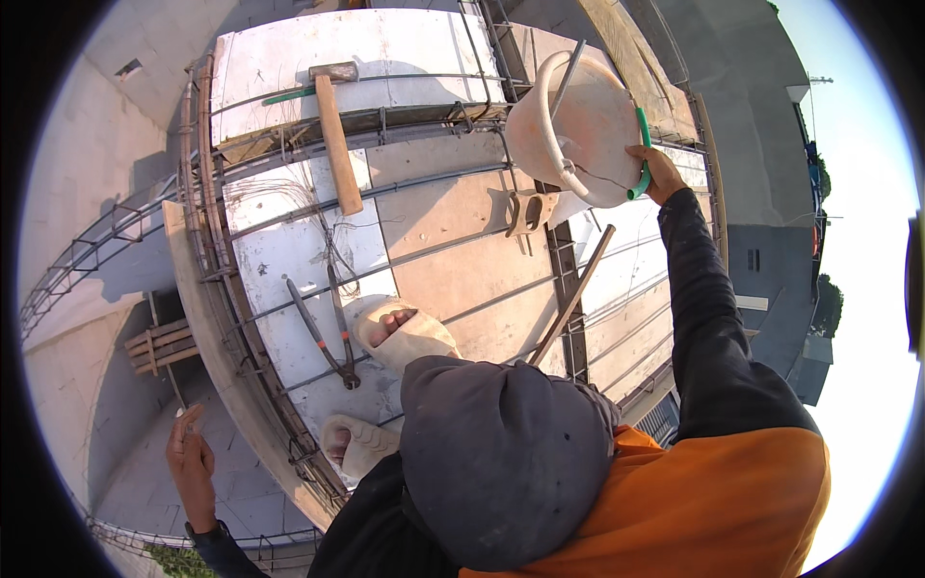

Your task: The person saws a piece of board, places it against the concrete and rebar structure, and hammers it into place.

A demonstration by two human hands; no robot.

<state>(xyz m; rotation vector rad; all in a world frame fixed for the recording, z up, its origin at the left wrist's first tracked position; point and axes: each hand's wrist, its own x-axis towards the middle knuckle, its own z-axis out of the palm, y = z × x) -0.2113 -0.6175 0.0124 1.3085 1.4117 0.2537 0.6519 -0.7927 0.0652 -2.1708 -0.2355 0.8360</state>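
Note:
My right hand (659,174) stretches far out at the upper right. It is closed on a worn, pale bucket (597,125) at its green-sleeved handle (642,154). The bucket is tipped, with a crack near its rim. A thin rod (568,79) crosses its mouth. At the lower left, my left hand (193,467) hangs past the platform's edge with its fingers bent together. Something small and white shows at their tips, too small to name. A hammer (337,144) with a wooden handle lies on the boards. Long-handled pincers (345,358) lie by my slippered foot (405,332).
Steel reinforcing bars (462,178) cross the boards (434,231) of the platform. A notched metal piece (530,214) and a wooden stick (573,294) lie there too. Loose wires (279,193) tangle at left. A dark grey cap-like cloth shape (501,462) blocks the lower middle.

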